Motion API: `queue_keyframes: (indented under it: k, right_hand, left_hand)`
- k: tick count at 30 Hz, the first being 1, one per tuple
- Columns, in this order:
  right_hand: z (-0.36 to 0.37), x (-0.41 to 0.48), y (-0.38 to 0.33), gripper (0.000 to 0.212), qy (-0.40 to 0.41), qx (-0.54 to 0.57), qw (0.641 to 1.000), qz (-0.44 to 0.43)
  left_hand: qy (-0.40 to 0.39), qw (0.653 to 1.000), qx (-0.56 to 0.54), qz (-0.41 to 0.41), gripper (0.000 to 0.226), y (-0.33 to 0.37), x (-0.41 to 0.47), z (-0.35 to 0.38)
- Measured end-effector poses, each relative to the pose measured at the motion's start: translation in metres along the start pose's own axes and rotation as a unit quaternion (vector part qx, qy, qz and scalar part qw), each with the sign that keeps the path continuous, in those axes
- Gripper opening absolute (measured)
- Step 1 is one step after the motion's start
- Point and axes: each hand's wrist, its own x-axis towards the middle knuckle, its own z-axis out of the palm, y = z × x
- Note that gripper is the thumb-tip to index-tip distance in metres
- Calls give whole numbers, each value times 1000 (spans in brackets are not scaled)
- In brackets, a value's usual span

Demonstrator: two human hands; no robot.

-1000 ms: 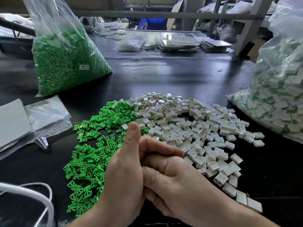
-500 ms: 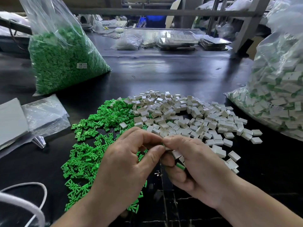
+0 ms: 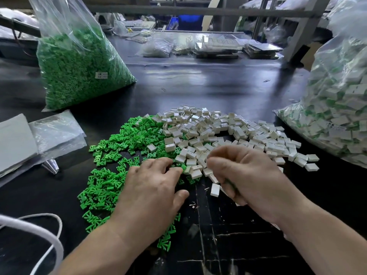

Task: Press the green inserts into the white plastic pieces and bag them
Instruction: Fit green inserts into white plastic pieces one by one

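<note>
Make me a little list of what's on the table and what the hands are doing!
Left hand: fingertips on the green inserts
Right hand: curled, blurred, over the white pieces
Far left: bag of green inserts
Right edge: bag of white-and-green pieces
Table: dark, shiny

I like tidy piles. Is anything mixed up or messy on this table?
Yes. A few white pieces lie stray among the green inserts, away from the rest. Tiny white crumbs also speckle the black table nearer the person.
</note>
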Motion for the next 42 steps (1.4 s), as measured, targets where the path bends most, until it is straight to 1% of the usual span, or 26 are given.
queue_keyframes:
  k: [1, 2, 3, 4, 5, 6, 7, 9, 11, 15, 16, 18, 20, 22, 23, 25, 27, 28, 29, 30, 31, 32, 34, 36, 39, 42]
  right_hand:
    - [1, -1, 2, 9, 26, -143, 989, -31]
    - [1, -2, 6, 21, 39, -278, 958, -61]
    - [4, -2, 8, 33, 38, -390, 917, -78]
    - [7, -2, 8, 43, 31, -475, 875, -85]
    - [11, -2, 8, 50, 26, -525, 846, -88]
    - [13, -1, 9, 53, 21, -551, 830, -87]
    - [15, -1, 8, 55, 14, -564, 821, -86]
    - [15, 0, 7, 53, 2, -585, 806, -87]
    - [14, 0, 3, 40, -12, -597, 797, -87]
    - [14, -1, -1, 22, -49, -611, 787, -68]
    - [13, -2, -2, 22, -55, -610, 788, -62]
    - [12, -4, -4, 30, -57, -612, 787, -54]
    - [11, -5, -5, 27, -51, -608, 790, -57]
    - [11, -6, -3, 18, -36, -592, 801, -77]
    - [11, -7, -1, 15, -29, -576, 812, -87]
    - [7, -7, 2, 11, -5, -510, 855, -97]
    - [2, -6, 3, 7, 15, -390, 917, -87]
    - [0, -4, 2, 4, 10, -302, 951, -65]
    - [0, -4, 0, 6, -11, -197, 980, -32]
    - [-1, -3, -1, 12, -37, -96, 995, 4]
    - [-1, -3, 0, 16, -57, -16, 998, 35]
    - [0, -1, 0, 18, -68, 41, 995, 55]
    - [2, 2, -1, 20, -75, 109, 988, 78]
    - [4, 3, -1, 18, -79, 147, 982, 88]
    - [4, 2, -2, 14, -90, 179, 976, 91]
    - [7, 0, -2, 13, -98, 187, 974, 85]
  left_hand:
    - [7, 1000, -4, 7, 50, 0, 0, -1]
    - [19, 1000, -5, 14, 44, -1, 1, -1]
    - [30, 999, -3, 19, 40, -1, 1, 0]
    - [41, 999, -1, 21, 39, -2, 1, 2]
    - [47, 999, -4, 22, 42, -1, 1, 3]
    - [50, 998, -12, 23, 48, 0, 2, 4]
    - [45, 999, -15, 26, 54, 1, 3, 5]
    - [33, 999, -1, 37, 56, 2, 5, 7]
    - [39, 998, -4, 47, 47, 2, 6, 8]
    - [81, 995, -20, 53, 14, 2, 6, 7]
    - [83, 995, -22, 53, 10, 1, 6, 7]
    - [84, 995, -27, 55, 6, 1, 6, 5]
    - [92, 993, -35, 58, 4, 2, 6, 4]
    - [108, 991, -65, 52, 6, 4, 5, 3]
    - [120, 987, -93, 47, 10, 4, 4, 2]
    - [139, 976, -163, 40, 15, 4, 2, 0]
    - [137, 963, -232, 24, 14, 5, 1, -1]
    - [132, 954, -270, 14, 15, 5, 1, -2]
    - [124, 943, -308, 2, 18, 5, 0, -2]
    - [117, 932, -343, -7, 22, 5, 0, -2]
    - [110, 921, -373, -16, 26, 5, -1, -3]
    - [103, 910, -400, -24, 27, 5, -1, -4]
    - [93, 889, -447, -36, 26, 5, -2, -5]
    - [98, 870, -481, -38, 24, 6, -2, -7]
    - [94, 831, -546, -39, 20, 9, 0, -8]
    - [96, 778, -619, -38, 7, 13, -1, -11]
